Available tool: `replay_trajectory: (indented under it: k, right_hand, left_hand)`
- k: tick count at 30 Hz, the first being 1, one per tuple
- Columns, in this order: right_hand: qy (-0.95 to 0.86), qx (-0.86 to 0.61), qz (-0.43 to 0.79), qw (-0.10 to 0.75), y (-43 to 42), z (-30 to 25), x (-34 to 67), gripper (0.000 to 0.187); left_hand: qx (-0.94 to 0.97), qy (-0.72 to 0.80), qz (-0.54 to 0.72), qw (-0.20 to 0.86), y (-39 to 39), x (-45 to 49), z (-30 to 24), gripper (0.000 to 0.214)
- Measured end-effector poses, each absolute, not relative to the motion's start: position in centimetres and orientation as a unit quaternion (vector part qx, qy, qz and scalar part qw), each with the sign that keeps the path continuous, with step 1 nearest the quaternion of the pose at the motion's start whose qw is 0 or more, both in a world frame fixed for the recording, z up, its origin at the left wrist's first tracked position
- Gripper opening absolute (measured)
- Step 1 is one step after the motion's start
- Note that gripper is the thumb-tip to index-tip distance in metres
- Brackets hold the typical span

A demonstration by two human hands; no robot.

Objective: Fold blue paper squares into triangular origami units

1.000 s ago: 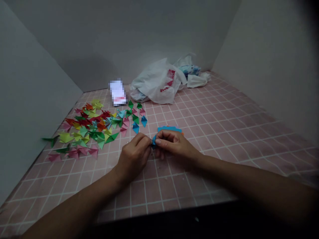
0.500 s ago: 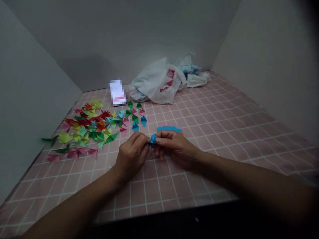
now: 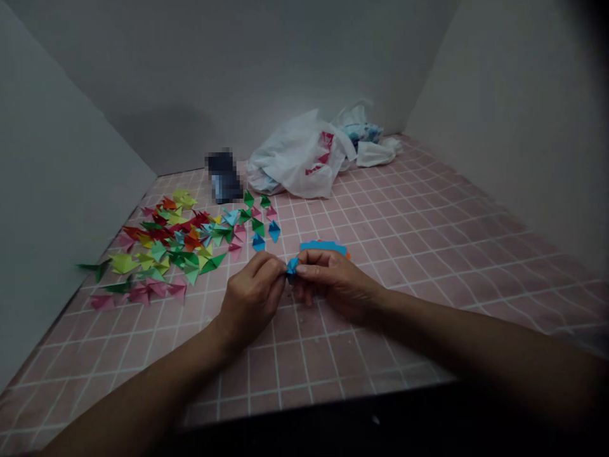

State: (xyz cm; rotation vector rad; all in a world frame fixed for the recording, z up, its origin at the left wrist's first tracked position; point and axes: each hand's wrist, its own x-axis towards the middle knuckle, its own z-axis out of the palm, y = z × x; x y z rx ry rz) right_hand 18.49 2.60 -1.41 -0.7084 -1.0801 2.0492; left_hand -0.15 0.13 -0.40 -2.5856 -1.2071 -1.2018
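Observation:
A small folded piece of blue origami paper (image 3: 292, 269) is held between my two hands above the table. My left hand (image 3: 252, 289) pinches its left side with thumb and fingertips. My right hand (image 3: 335, 279) grips the right side, thumb on top, the other fingers curled behind and partly hidden. Just beyond my right hand lies a stack of blue paper (image 3: 323, 246), with a bit of orange showing at its edge. Two folded blue pieces, one of them a blue origami piece (image 3: 275, 231), rest beyond my left hand.
Many folded paper cranes (image 3: 157, 251) in several colours spread over the left of the table. A dark-screened phone (image 3: 224, 178), pixelated, lies behind them. White plastic bags (image 3: 295, 155) sit at the back. A pink checked cloth (image 3: 428, 254) covers the table; walls rise on three sides.
The phone's screen has gone from bright white to dark. Both hands and the blue paper stay in almost the same place.

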Motion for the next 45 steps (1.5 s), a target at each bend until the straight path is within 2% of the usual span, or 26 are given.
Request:
replay_trajectory:
  k: [14,18,24,30,32,36,38,40,43,45]
  right_hand:
    - [-0.397,-0.292,0.797,0.350,2.7,-0.8,18.4,0.018]
    - [-0.380,-0.306,0.804,0.341,2.7,-0.7,18.4,0.016]
    - [-0.385,-0.332,0.782,0.360,3.0,-0.5,18.7,0.008]
    - [-0.445,-0.385,0.729,0.351,3.3,-0.2,18.8,0.007]
    - [-0.462,-0.405,0.704,0.357,3.1,-0.2,18.6,0.005]
    - [-0.505,-0.403,0.655,0.392,2.8,-0.2,18.5,0.014]
    - [-0.560,-0.380,0.611,0.411,2.8,-0.3,18.6,0.012]
    - [-0.634,-0.359,0.544,0.416,2.8,-0.3,18.8,0.010]
    - [-0.743,-0.323,0.422,0.408,2.9,-0.1,19.1,0.019]
    - [-0.789,-0.299,0.364,0.394,2.9,0.0,19.3,0.014]
  left_hand:
    - [-0.857,-0.389,-0.316,0.120,-0.1,-0.4,-0.3,0.017]
    - [-0.862,-0.389,-0.304,0.116,-0.3,-0.4,-0.4,0.017]
    - [-0.834,-0.389,-0.390,-0.008,0.2,-0.5,-0.3,0.016]
    - [-0.682,-0.440,-0.471,-0.345,0.8,-0.5,-0.3,0.005]
    - [-0.632,-0.457,-0.477,-0.406,0.8,-0.4,-0.3,0.004]
    - [-0.613,-0.473,-0.492,-0.397,0.8,-0.1,-0.5,0.005]
    - [-0.618,-0.477,-0.493,-0.385,0.7,0.0,-0.5,0.004]
    - [-0.619,-0.477,-0.490,-0.386,0.6,0.0,-0.5,0.003]
    - [-0.607,-0.479,-0.497,-0.394,0.6,0.0,-0.2,0.005]
    - [-0.588,-0.483,-0.507,-0.404,0.7,0.0,0.0,0.008]
